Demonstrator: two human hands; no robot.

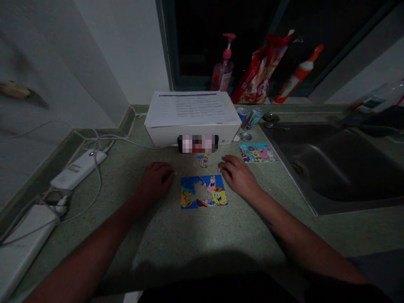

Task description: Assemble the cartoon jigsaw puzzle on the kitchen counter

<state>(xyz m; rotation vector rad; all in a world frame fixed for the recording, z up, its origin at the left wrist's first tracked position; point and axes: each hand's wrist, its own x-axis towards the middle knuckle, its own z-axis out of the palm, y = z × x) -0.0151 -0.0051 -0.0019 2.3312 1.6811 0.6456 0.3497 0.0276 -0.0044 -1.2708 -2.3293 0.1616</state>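
Observation:
A cartoon jigsaw puzzle [218,196] lies flat on the counter between my hands, its border joined and a gap in its middle where the counter shows. My left hand [154,181] rests to its left, fingers curled and pinched on a small yellowish puzzle piece [176,173]. On the other side, my right hand [240,173] is closed at the fingertips on another small puzzle piece [220,171], just off the puzzle's upper right corner. Several loose puzzle pieces [203,160] lie in a small cluster beyond the puzzle.
A white box [164,134] with printed paper on top stands behind, a phone-like device [198,144] leaning on it. A colourful picture card [258,152] lies right, near cans [253,118] and the metal sink [315,202]. Cables and white power strips [78,168] occupy the left.

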